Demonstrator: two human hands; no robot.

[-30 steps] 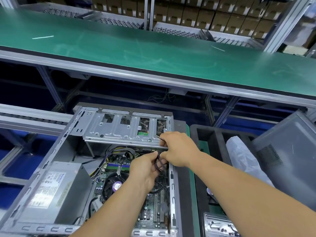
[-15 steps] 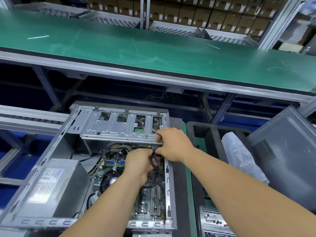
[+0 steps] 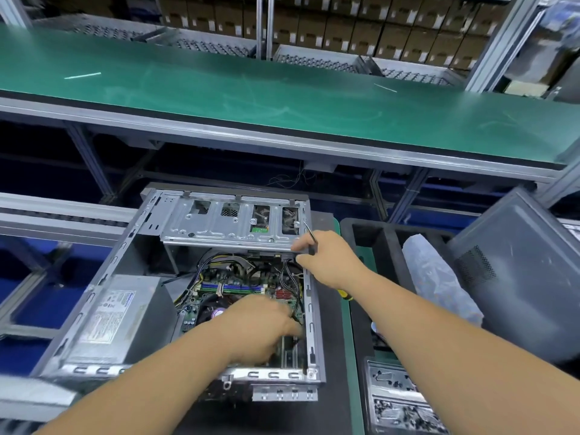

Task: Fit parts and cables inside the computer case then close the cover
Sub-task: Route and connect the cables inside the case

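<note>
The open grey computer case (image 3: pixel 103 277) lies on its side in front of me. A silver drive cage (image 3: pixel 226 229) spans its far end, a power supply (image 3: pixel 116 315) fills the left, and the motherboard (image 3: pixel 233 287) shows in the middle. My left hand (image 3: pixel 263 324), blurred, reaches low into the case with its fingers curled on black cables (image 3: pixel 287 274) by the right wall. My right hand (image 3: pixel 329 262) rests at the cage's right corner, closed around a screwdriver (image 3: pixel 310 238) whose yellow handle sticks out below the wrist.
A grey side cover (image 3: pixel 518 277) leans at the right, next to a clear plastic bag (image 3: pixel 436 277) in a black foam tray (image 3: pixel 370 237). Another metal panel (image 3: pixel 401 400) lies at the lower right. A green bench (image 3: pixel 282 98) runs across behind the case.
My left hand has dropped from beside my right hand, toward me and lower into the case, along the cables. My right hand has stayed at the cage corner.
</note>
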